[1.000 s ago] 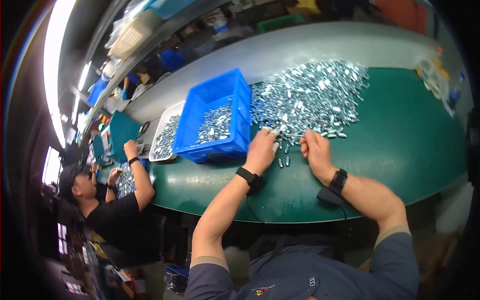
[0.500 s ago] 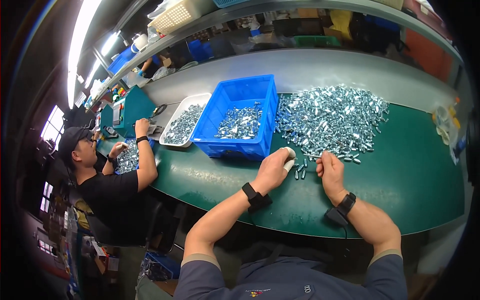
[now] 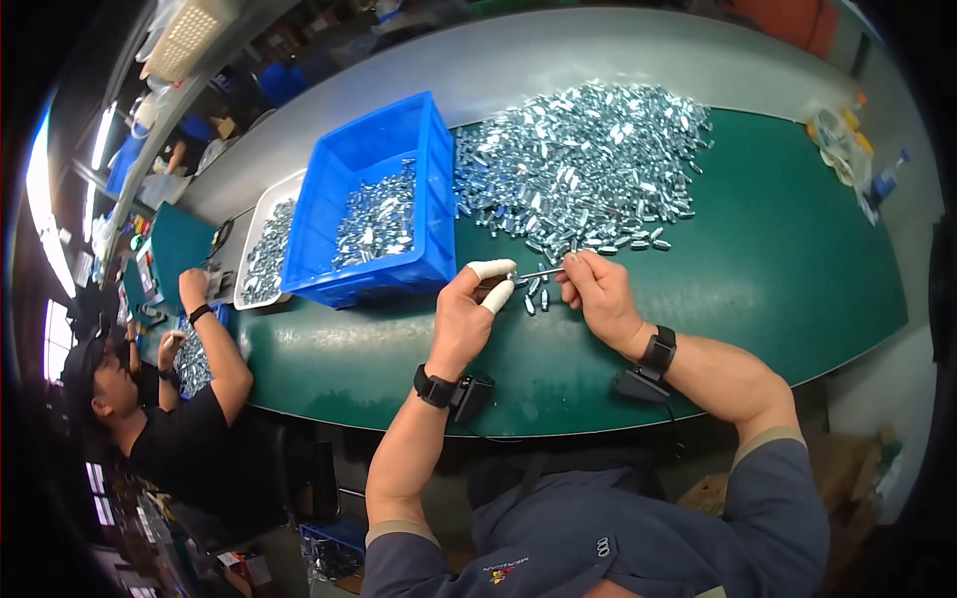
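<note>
My left hand [image 3: 464, 324], with white covers on thumb and forefinger, pinches a small silvery metal part [image 3: 511, 276], mostly hidden by the fingertips. My right hand [image 3: 603, 299] grips a thin metal rod [image 3: 543, 272] between thumb and fingers. The rod points left and its tip meets the part at my left fingertips. Just below the rod, several loose metal parts [image 3: 538, 299] lie on the green tabletop [image 3: 738, 299]. Beyond my hands spreads a large heap of the same shiny parts [image 3: 588, 159].
A blue bin [image 3: 369, 284] partly filled with metal parts stands left of the heap. Beside it is a white tray [image 3: 249, 299] of parts. At far left a co-worker [image 3: 179, 429] in black sits at the bench. A plastic bag [image 3: 837, 149] lies at the far right.
The view has turned, so the bench appears shifted left and up. My left fingertips have come to the rod's tip, now pinching a part there; my right hand still holds the rod.
</note>
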`<state>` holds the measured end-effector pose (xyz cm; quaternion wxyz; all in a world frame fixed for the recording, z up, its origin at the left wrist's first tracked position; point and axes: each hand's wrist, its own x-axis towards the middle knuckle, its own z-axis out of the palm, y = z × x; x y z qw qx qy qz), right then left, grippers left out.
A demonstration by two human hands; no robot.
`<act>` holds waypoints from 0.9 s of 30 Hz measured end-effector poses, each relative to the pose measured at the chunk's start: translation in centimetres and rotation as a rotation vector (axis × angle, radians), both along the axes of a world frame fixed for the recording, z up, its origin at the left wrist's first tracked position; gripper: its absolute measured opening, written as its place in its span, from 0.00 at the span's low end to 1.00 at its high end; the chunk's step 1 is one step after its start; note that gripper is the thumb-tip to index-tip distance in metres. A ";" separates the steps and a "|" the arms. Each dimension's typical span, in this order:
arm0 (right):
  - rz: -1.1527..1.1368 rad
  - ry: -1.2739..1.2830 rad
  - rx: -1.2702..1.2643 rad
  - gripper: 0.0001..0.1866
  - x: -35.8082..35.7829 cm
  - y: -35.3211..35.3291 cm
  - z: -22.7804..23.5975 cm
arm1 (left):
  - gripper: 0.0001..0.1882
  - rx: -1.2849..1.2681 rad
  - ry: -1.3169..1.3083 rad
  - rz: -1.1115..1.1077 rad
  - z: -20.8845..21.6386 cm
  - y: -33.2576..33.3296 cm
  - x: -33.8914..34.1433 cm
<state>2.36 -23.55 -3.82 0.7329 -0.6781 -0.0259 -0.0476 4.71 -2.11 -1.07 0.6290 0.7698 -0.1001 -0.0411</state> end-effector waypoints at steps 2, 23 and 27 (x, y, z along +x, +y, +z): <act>0.022 0.019 0.014 0.20 -0.1 -0.1 0.3 | 0.14 0.052 -0.051 -0.042 0.3 -0.1 -0.1; 0.252 0.128 -0.184 0.20 0.4 -0.4 0.6 | 0.13 0.275 -0.320 -0.257 0.3 1.2 -0.5; 0.372 0.268 -0.220 0.21 1.3 -1.1 1.6 | 0.13 0.229 -0.320 -0.269 -0.2 1.6 -0.7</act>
